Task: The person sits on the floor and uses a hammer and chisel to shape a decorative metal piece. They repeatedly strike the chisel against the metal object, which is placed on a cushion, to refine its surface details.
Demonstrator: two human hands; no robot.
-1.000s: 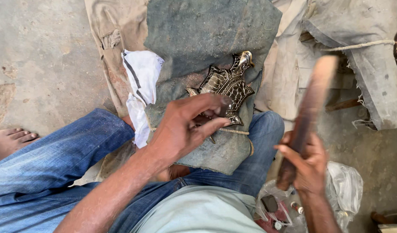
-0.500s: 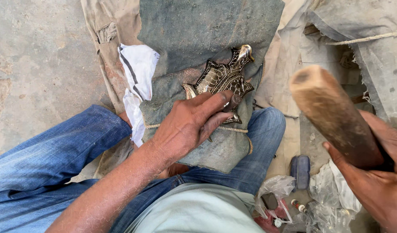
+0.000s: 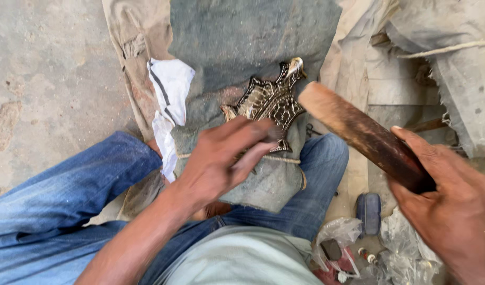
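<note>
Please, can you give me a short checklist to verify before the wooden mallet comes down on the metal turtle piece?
1. Left hand steadies the brass turtle ornament: ok, fingers rest on its near edge.
2. Right hand grips the wooden mallet: ok, closed around the handle end.
3. Ornament lies on the grey cloth pad: ok.
4. Fingers away from the strike spot: not ok, they overlap the ornament.
5. Mallet head lined up over the ornament: cannot tell, blurred.

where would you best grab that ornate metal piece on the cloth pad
Probably by its narrow pointed top end, coming from the far side. The metal piece lies flat on the grey cloth pad; that tip sticks out clear, while the left hand covers its near end and the wooden mallet crowds its right.
</note>
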